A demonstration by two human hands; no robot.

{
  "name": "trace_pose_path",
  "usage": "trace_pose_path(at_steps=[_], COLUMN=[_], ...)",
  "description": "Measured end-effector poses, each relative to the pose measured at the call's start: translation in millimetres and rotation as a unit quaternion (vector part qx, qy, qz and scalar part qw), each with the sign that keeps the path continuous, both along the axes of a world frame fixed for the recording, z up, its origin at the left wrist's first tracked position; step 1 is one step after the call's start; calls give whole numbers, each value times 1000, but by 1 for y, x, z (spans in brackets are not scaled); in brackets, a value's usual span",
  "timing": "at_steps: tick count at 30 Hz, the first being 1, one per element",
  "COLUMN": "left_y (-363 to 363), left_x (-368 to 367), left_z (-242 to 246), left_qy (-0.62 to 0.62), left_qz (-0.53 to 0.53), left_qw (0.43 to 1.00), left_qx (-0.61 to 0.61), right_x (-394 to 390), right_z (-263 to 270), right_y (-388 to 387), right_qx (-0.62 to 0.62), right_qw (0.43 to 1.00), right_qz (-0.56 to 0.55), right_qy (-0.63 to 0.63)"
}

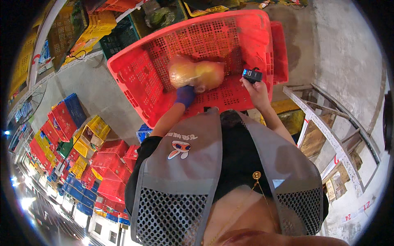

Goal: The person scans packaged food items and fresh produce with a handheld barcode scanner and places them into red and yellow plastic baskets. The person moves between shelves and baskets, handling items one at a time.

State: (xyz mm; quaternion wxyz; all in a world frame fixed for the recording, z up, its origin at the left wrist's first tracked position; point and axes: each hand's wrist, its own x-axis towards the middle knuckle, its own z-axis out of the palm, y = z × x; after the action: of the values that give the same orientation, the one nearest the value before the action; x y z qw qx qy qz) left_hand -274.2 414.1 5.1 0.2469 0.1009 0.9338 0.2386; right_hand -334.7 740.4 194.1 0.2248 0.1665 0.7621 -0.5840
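A clear plastic bag of round yellow-orange produce [197, 73] lies inside a large red perforated plastic crate [190, 26]. My left hand [185, 95], in a dark blue glove, grips the near edge of the bag; its fingertips are mostly hidden. My bare right hand [257, 92] holds a small black handheld device [252, 75] with a blue light, over the right part of the crate. The device is apart from the bag. Its exact kind cannot be told.
Another red crate [279, 52] sits just beyond the right side. Yellow crates [98, 29] and a dark green crate [118, 38] stand at the upper left. A metal frame [329, 132] is by the wall at right. Stacked coloured crates [110, 166] fill the lower left.
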Motion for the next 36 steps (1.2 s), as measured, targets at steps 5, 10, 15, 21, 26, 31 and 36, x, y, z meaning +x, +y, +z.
trace_pose_path(at_steps=[5, 10, 15, 21, 26, 31, 36], left_y=[14, -37, -46, -34, -31, -31, -38], left_x=[-82, -175, -100, -59, -68, -63, -50], left_z=[83, 99, 31, 14, 39, 34, 2], left_qy=[-223, -225, -204, -255, -223, -181, -131], left_qz=[40, 169, 156, 288, 246, 252, 165], left_qw=[969, 952, 960, 894, 933, 941, 969], left_qx=[96, 118, 109, 232, 138, 137, 126], right_x=[-9, -19, -31, -70, -123, -142, -143], right_z=[18, 26, -3, 5, 19, 15, 14], right_y=[-16, -13, -15, -34, -66, -85, -89], right_qx=[-35, -25, 7, 116, 236, 243, 227], right_qw=[999, 999, 998, 956, 861, 792, 829], right_qz=[18, -2, 2, 187, 333, 402, 418], right_qy=[8, 38, 60, 194, 304, 389, 293])
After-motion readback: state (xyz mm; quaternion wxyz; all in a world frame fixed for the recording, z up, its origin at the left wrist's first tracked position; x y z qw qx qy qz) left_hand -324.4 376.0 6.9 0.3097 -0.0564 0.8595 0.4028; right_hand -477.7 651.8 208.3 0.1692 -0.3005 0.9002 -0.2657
